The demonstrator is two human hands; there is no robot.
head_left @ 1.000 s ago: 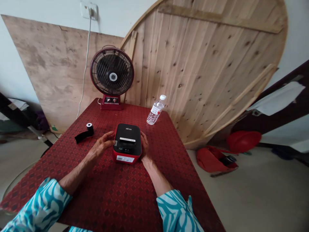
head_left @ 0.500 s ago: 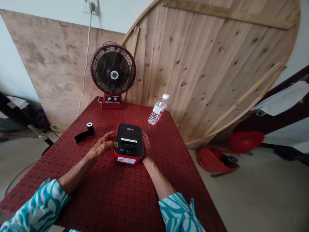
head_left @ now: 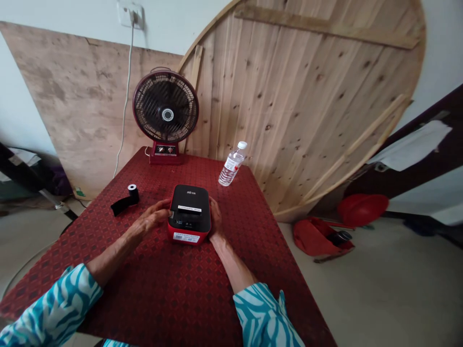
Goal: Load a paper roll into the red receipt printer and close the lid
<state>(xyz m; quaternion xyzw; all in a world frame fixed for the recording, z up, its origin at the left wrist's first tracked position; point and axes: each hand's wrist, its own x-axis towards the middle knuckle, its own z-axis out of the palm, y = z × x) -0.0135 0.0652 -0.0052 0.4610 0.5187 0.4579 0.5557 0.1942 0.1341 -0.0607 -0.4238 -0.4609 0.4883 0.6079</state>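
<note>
A small label printer [head_left: 189, 213], black on top and red at the base, sits in the middle of the red patterned table [head_left: 173, 284]. My left hand [head_left: 154, 217] rests against its left side, fingers curled toward the front corner. On the right side my right hand [head_left: 215, 218] lies flat along the casing, fingers pressed against it. Both hands hold the printer between them. A black roll [head_left: 132, 192] with a loose black strip lies on the table to the left, apart from my hands.
A red table fan [head_left: 165, 115] stands at the table's far edge, plugged into a wall socket. A plastic water bottle [head_left: 230, 165] stands to its right. A large round wooden board [head_left: 307, 96] leans on the wall. Red items [head_left: 325, 236] lie on the floor.
My hands stay on the printer's sides; the left fingers have closed in slightly on its front left corner. The view has shifted a little.
</note>
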